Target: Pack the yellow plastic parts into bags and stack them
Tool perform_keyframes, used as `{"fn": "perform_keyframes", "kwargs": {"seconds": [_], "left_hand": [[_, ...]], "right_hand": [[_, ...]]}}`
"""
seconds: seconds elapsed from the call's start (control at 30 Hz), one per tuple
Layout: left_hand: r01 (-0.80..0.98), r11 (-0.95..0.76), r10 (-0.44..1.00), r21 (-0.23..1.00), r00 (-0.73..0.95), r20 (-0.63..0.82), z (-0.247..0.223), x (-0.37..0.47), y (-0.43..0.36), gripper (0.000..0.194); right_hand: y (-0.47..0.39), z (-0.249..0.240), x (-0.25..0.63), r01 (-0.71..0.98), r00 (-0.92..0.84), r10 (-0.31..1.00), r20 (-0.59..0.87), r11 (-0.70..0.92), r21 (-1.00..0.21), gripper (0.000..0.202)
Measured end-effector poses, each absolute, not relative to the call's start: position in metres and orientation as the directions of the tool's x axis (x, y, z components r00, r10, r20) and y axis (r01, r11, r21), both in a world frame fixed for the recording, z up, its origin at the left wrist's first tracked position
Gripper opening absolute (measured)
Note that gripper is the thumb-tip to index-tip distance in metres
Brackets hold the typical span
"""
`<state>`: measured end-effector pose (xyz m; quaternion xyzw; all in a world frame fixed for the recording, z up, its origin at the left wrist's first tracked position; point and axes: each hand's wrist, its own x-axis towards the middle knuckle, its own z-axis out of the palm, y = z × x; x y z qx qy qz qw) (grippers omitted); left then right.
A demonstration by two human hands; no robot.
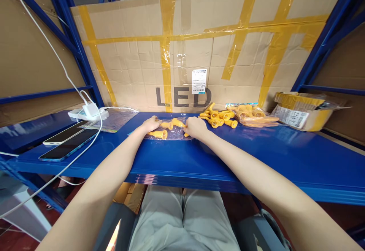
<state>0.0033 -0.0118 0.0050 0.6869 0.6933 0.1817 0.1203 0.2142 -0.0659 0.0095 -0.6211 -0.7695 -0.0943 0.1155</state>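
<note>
A clear plastic bag [173, 134] lies flat on the blue shelf, with several yellow flared pieces [158, 134], shaped like small torches, in or on it. My left hand [151, 125] is closed over the bag's left end, its fingertips partly hidden. At the right end, my right hand [196, 128] is curled into a fist on the bag. Bits of yellow show by its fingers, but what lies inside the grip is hidden. Just right of that hand sits a loose pile of yellow pieces [214, 119].
Farther right lies a filled plastic bag [253, 115], beside a small taped carton [302, 111]. Two phones [68, 144], a white charger [91, 109] and its cable are at left. A large cardboard sheet [128, 68] stands behind the blue shelf [182, 160].
</note>
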Motion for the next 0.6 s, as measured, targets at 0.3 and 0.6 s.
{"fn": "perform_keyframes", "kwargs": {"seconds": [0.3,0.6], "left_hand": [[0.795,0.001,0.996,0.607,-0.053,0.068,0.003,0.009,-0.012,0.052],[0.754,-0.045,0.983,0.655,-0.085,0.166,0.001,0.008,-0.007,0.047]], "right_hand": [[-0.063,0.005,0.216,0.925,-0.227,0.918,0.325,0.308,-0.223,0.022],[-0.038,-0.019,0.218,0.657,-0.003,0.922,0.386,0.293,-0.695,0.024]]}}
